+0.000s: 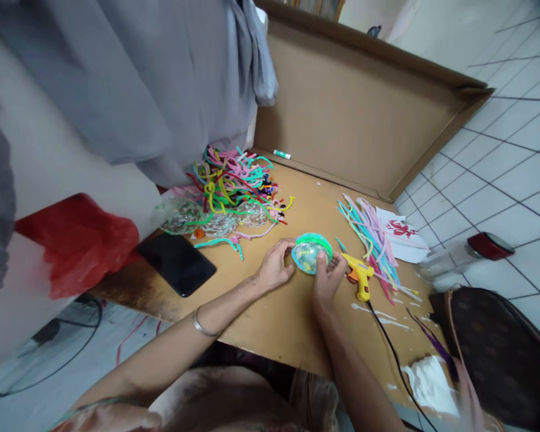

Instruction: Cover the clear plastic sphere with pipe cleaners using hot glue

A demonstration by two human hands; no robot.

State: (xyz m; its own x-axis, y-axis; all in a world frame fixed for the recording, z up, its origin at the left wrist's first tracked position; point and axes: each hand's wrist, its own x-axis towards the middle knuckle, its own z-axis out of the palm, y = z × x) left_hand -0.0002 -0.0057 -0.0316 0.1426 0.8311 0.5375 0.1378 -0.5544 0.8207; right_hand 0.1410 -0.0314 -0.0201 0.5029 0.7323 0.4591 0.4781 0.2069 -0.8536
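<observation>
A round clear dome (pixel 306 258) with green and light blue fuzzy strips around its rim is held up over the brown table. My left hand (pixel 276 264) pinches its left edge. On its right side my right hand (pixel 329 277) grips it, thumb across the front and fingers behind. Just right of that hand lies a yellow glue gun (pixel 360 277) with a black cord. A heap of colourful pipe cleaners (pixel 229 180) lies at the back left, with several clear domes (pixel 220 222) in front of it.
A black tablet or phone (pixel 177 264) lies at left, near a red plastic bag (pixel 78 240). Pipe cleaners (pixel 373 231), a printed paper (pixel 405 237), a bottle (pixel 459 255) and a brown bag (pixel 504 354) are at right. A cardboard wall (pixel 351 96) stands behind.
</observation>
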